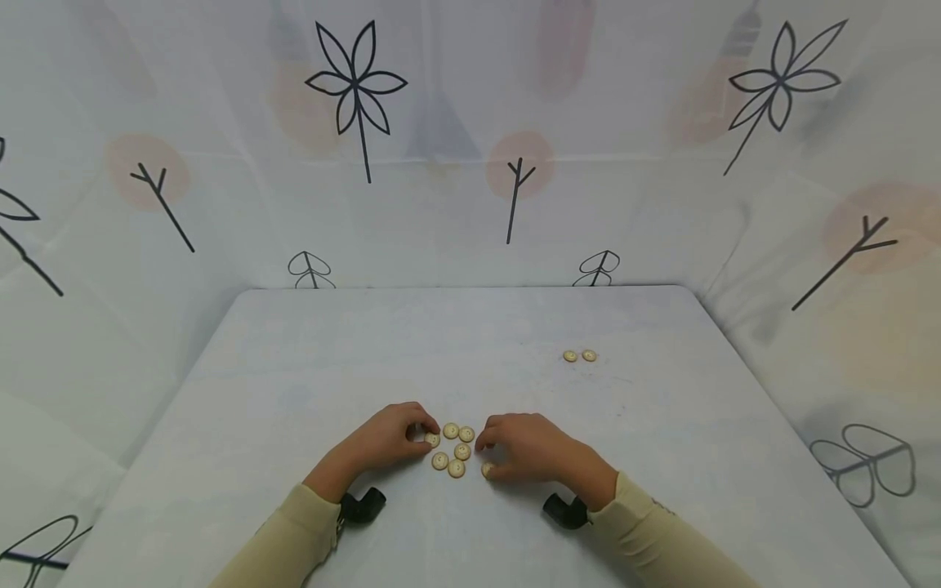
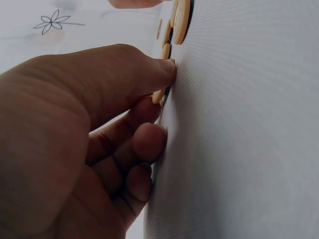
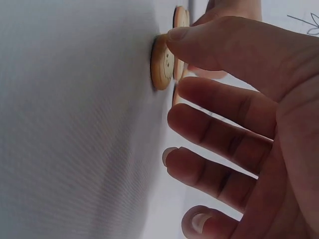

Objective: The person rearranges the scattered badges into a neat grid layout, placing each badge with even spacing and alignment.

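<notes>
Button cluster (image 1: pixel 461 452): five round, wood-look discs on a matte white table (image 1: pixel 309 351). Left hand (image 1: pixel 385 437) pinches a flat button (image 1: pixel 433 441) at the cluster's left edge. Right hand (image 1: pixel 537 449): fingers loose, thumb touching another disc (image 3: pixel 160 67) right of the cluster. Two spares (image 1: pixel 570 356) beyond it, rightward.

Both forearms, in long pale sleeves (image 1: pixel 287 539), reach in from the lower corners of the head view and angle inward, the bare wrists (image 1: pixel 327 478) low. The left hand (image 1: pixel 390 433) and right hand (image 1: pixel 525 447) face each other, near but apart. On the left, the thumb (image 2: pixel 119 69) stretches forward, pinching with the index finger; the other fingers (image 2: pixel 149 142) curl. On the right, the thumb (image 3: pixel 219 42) reaches out, clear of the loosely bent, slightly spread fingers (image 3: pixel 219 129).
</notes>
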### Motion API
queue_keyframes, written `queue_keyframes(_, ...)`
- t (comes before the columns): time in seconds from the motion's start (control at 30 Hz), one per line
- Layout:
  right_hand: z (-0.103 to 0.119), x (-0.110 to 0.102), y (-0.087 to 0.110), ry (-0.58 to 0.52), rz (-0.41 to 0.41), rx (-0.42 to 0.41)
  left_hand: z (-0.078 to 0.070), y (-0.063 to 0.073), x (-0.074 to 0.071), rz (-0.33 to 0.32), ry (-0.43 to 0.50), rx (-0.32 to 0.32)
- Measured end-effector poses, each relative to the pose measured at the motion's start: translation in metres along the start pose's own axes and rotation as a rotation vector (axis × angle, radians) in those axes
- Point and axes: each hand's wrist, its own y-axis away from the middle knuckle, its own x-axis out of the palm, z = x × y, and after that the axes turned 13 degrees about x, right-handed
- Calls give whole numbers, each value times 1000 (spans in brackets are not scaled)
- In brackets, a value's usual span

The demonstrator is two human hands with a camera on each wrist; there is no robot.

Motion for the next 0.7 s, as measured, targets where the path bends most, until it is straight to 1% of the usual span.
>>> queue_keyframes(0.17, 1, 3, 0, 10, 6, -23, 0, 0, 0, -5, -3, 6)
queue_keyframes(0.43, 1, 4, 0, 7, 15, -62, 0, 0, 0, -11, 2, -5)
queue_keyframes(0.7, 2, 5, 1, 10, 13, -79, 1, 0, 1, -18, 8, -10)
